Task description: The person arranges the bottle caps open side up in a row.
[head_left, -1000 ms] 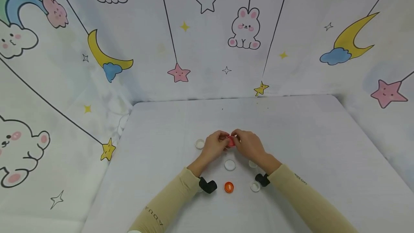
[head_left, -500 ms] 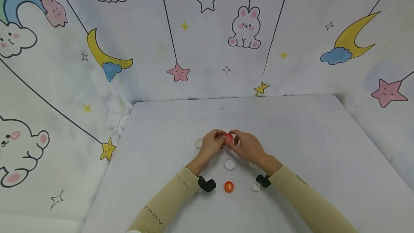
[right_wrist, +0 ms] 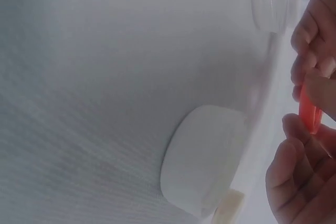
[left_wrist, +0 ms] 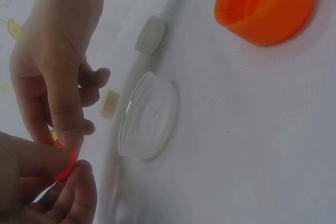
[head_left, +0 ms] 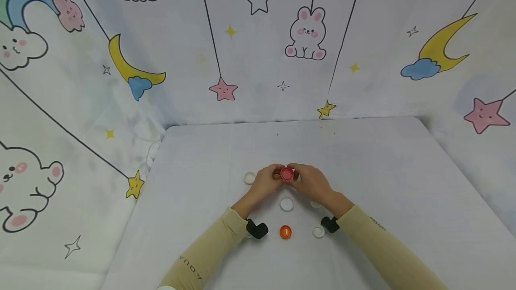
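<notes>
Between my two hands, raised over the table, is a small round red bottle cap (head_left: 287,173), its ringed face turned toward the head camera. My left hand (head_left: 267,182) pinches it from the left and my right hand (head_left: 309,183) from the right. In the left wrist view a thin strip of the red cap (left_wrist: 65,170) shows between the thumbs and fingertips. Seen from the right wrist, the cap (right_wrist: 310,109) is nearly edge-on, gripped by the fingers of both hands.
Nearer the person lie a clear round lid (head_left: 286,204), an orange cap (head_left: 285,232) and a white ring-shaped cap (head_left: 318,231). Another pale cap (head_left: 250,178) lies left of my left hand. A white cap (right_wrist: 202,161) sits below my right wrist, partly hidden in the head view.
The red cap has been turned between the fingers: mostly covered a second ago, it now shows its whole round face. Both hands have stayed nearly in place, with small finger shifts.
</notes>
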Motion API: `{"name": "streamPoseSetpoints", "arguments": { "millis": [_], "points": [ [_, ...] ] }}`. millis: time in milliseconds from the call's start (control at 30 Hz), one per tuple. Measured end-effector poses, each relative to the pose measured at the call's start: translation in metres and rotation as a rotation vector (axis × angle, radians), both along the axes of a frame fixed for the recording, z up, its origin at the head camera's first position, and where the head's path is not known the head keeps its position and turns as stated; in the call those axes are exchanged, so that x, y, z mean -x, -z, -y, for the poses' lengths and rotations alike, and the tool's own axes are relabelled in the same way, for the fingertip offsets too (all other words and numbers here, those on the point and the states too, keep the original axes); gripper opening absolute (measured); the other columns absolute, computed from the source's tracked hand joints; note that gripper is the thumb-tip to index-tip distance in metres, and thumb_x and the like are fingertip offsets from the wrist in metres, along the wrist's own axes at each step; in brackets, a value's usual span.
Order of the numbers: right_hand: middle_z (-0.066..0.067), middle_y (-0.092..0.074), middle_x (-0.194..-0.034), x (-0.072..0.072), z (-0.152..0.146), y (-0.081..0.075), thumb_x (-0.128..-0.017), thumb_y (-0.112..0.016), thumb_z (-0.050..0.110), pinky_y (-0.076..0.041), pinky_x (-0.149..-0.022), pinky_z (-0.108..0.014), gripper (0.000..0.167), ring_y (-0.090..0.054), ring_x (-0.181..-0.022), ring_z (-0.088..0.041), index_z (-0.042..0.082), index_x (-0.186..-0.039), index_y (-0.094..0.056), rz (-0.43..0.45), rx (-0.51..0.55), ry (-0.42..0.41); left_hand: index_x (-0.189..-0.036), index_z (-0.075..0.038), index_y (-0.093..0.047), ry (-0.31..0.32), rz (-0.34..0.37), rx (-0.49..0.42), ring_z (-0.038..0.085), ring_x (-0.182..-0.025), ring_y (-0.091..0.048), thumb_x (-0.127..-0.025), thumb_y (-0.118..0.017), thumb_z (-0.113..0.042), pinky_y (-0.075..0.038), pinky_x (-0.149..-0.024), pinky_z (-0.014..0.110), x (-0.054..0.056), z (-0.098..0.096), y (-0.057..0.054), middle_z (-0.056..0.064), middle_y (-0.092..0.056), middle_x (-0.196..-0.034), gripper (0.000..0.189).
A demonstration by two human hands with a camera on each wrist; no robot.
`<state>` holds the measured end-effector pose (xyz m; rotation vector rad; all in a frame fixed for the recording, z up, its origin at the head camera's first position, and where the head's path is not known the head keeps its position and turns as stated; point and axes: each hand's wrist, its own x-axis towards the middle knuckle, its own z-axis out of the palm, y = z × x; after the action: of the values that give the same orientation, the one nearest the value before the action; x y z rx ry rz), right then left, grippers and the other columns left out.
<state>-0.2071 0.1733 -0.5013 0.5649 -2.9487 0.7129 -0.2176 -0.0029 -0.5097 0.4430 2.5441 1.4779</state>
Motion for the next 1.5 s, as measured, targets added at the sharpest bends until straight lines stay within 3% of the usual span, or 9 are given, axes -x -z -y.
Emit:
{"name": "streamPoseSetpoints", "arguments": {
  "millis": [100,400,567,767,1500],
  "points": [
    [0.004,-0.065,-0.084,0.002,-0.001,0.002,-0.084,-0.077,0.028,-0.047,-0.066,-0.029,0.041,-0.057,-0.073,-0.012,0.01,-0.119,-0.066,0.008,-0.006,-0.006,-0.127,-0.001,-0.061,0.005,-0.022,0.04,0.021,-0.096,-0.068,-0.086,-0.073,-0.006,-0.053,-0.082,0.027,0.0,0.0,0.001,0.012,-0.067,-0.113,0.043],
    [0.003,-0.066,-0.084,0.004,0.001,0.006,-0.085,-0.077,0.025,-0.048,-0.069,-0.031,0.039,-0.057,-0.074,-0.01,0.007,-0.117,-0.066,0.014,-0.019,-0.054,-0.118,0.001,-0.066,-0.004,-0.227,0.227,0.019,-0.082,-0.06,-0.082,-0.073,-0.003,-0.048,-0.072,0.025,-0.001,0.001,0.007,0.012,-0.065,-0.101,0.037],
    [0.001,-0.068,-0.087,0.002,0.003,0.008,-0.085,-0.077,0.022,-0.05,-0.074,-0.035,0.043,-0.058,-0.076,-0.011,0.005,-0.123,-0.064,0.039,-0.056,-0.044,-0.117,-0.002,-0.066,-0.004,-0.272,0.357,0.019,-0.084,-0.06,-0.084,-0.074,-0.01,-0.049,-0.074,0.03,-0.003,0.001,0.011,0.009,-0.064,-0.098,0.035],
    [-0.001,-0.069,-0.09,0.002,0.004,0.01,-0.086,-0.075,0.019,-0.052,-0.077,-0.035,0.043,-0.06,-0.079,-0.013,0.004,-0.124,-0.064,0.068,-0.073,-0.055,-0.113,-0.003,-0.068,0.014,-0.3,0.484,0.02,-0.086,-0.062,-0.084,-0.076,-0.02,-0.051,-0.075,0.031,-0.006,0.0,0.013,0.008,-0.063,-0.095,0.034],
    [0.002,-0.062,-0.081,0.006,0.007,0.01,-0.086,-0.075,0.021,-0.046,-0.066,-0.028,0.039,-0.051,-0.071,-0.012,0.005,-0.121,-0.066,0.127,-0.102,-0.066,-0.107,-0.006,-0.07,0.045,-0.287,0.589,0.019,-0.08,-0.06,-0.084,-0.077,-0.026,-0.047,-0.068,0.029,-0.005,-0.003,0.005,0.005,-0.061,-0.088,0.031]
  ]
}}
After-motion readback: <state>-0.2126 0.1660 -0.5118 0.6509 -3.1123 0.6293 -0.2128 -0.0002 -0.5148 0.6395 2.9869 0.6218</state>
